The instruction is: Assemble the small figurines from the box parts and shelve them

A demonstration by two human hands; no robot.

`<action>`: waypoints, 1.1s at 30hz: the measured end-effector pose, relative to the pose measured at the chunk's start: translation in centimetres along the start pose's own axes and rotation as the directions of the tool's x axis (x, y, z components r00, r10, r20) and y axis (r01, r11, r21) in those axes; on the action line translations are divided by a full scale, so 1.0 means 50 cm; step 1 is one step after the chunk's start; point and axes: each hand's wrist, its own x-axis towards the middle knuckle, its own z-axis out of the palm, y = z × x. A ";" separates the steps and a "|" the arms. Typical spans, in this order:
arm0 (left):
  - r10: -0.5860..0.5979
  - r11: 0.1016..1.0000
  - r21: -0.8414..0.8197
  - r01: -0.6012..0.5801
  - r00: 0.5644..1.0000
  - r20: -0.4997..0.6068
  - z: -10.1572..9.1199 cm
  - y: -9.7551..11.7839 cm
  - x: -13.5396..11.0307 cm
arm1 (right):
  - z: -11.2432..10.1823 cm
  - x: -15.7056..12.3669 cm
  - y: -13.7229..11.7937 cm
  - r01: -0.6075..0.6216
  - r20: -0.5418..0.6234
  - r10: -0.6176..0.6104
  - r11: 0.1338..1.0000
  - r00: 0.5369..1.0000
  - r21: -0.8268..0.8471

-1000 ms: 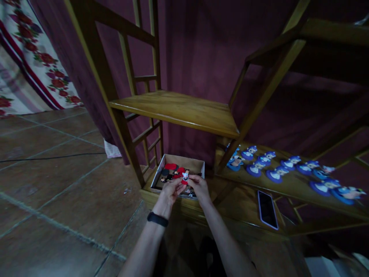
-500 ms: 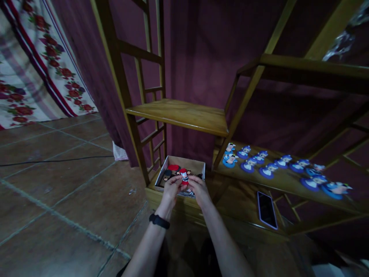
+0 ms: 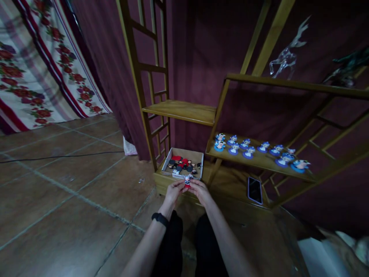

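Both my hands meet in front of me and pinch one small red and white figurine (image 3: 187,180) between their fingertips. My left hand (image 3: 174,191), with a black band on the wrist, grips its left side. On the figurine's right side, my right hand (image 3: 201,191) is closed in the same way. Just beyond them an open cardboard box (image 3: 199,157) with several small red and black figurines sits on the lowest wooden shelf (image 3: 227,184).
A row of several blue figurines (image 3: 248,148) lies on the middle shelf at right. A phone (image 3: 255,190) lies flat on the lowest shelf. A clear deer figure (image 3: 285,55) stands on the upper shelf. Tiled floor (image 3: 72,192) spreads to the left, under a flowered curtain (image 3: 37,77).
My hands have drawn back from above the box toward me, still holding the figurine. The view has pulled away and tilted up, and the upper shelf has come into sight.
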 end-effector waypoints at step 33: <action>0.022 0.995 0.101 -0.017 0.999 -0.050 0.003 -0.068 -0.034 | -0.055 -0.031 0.062 0.039 -0.074 -0.047 0.993 0.996 -0.110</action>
